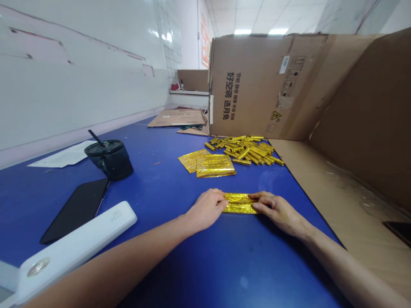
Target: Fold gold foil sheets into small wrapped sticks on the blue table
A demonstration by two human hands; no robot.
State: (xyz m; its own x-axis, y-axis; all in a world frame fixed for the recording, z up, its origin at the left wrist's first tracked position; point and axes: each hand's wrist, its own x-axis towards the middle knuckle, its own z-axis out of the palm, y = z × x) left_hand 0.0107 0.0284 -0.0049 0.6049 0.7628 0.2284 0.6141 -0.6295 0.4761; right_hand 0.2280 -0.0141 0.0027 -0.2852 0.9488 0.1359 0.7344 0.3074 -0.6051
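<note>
A sheet of shiny gold foil paper (239, 203), creased lengthwise into a narrow strip, lies on the blue table between my hands. My left hand (208, 207) pinches its left end, thumb and fingers closed on the edge. At the right end my right hand (275, 210) grips it the same way, with the thumb below and the fingers above. Just beyond sits a small stack of flat gold foil sheets (215, 166), with another gold sheet (190, 160) partly under it. Farther back is a heap of folded gold foil pieces (250, 149).
On the left are a dark mug (115, 160) with a straw, a black phone (77, 209), a long white device (80, 248) and white paper (66, 155). A large cardboard box (257, 94) stands behind the heap and along the right. Flat cardboard (176, 117) lies at the back.
</note>
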